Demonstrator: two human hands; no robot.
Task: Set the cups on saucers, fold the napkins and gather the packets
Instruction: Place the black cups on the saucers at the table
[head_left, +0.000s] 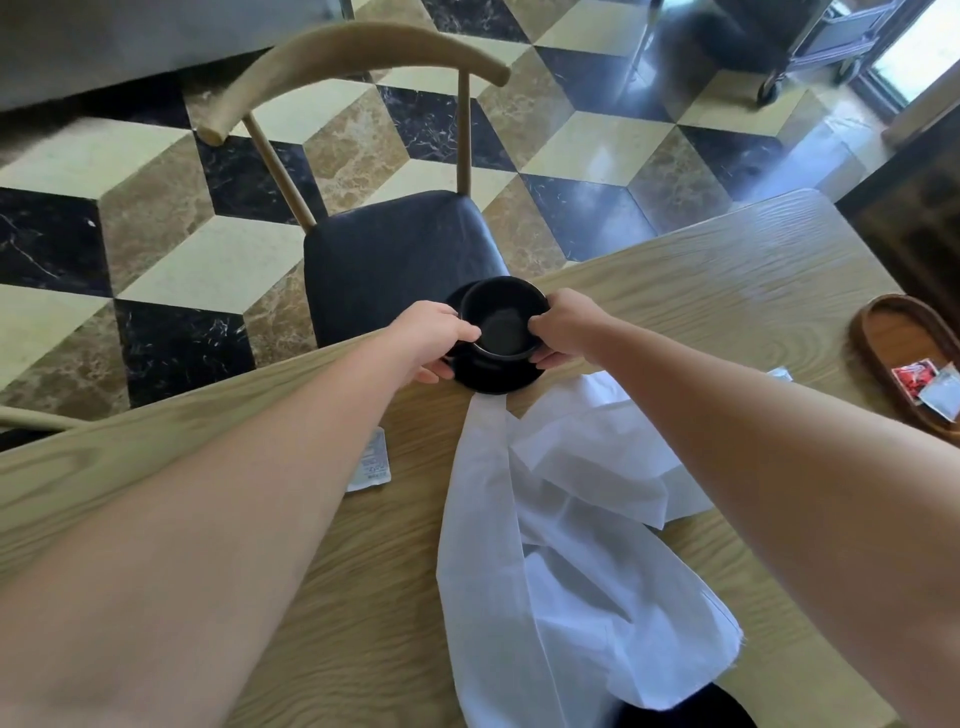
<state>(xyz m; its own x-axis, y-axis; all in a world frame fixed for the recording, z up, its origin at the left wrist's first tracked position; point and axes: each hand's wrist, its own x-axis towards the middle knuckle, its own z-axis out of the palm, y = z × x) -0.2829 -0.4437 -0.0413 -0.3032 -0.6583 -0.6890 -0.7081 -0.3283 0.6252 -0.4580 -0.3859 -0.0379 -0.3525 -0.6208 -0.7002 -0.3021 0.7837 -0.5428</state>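
At the far edge of the table (675, 291), my left hand (434, 340) and right hand (563, 330) pinch the black cup (504, 322) and its saucer (488, 376) from opposite sides. Both look rigid, glossy and breakable, so I'd grip the rims firmly. The soft white napkins (561, 545) lie unfolded nearer me.

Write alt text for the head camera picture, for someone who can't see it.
Both hands, left and right, hold a black cup on a black saucer at the far edge of a wooden table. An unfolded white napkin lies nearer, one packet to its left, and a wooden tray with packets on the right.
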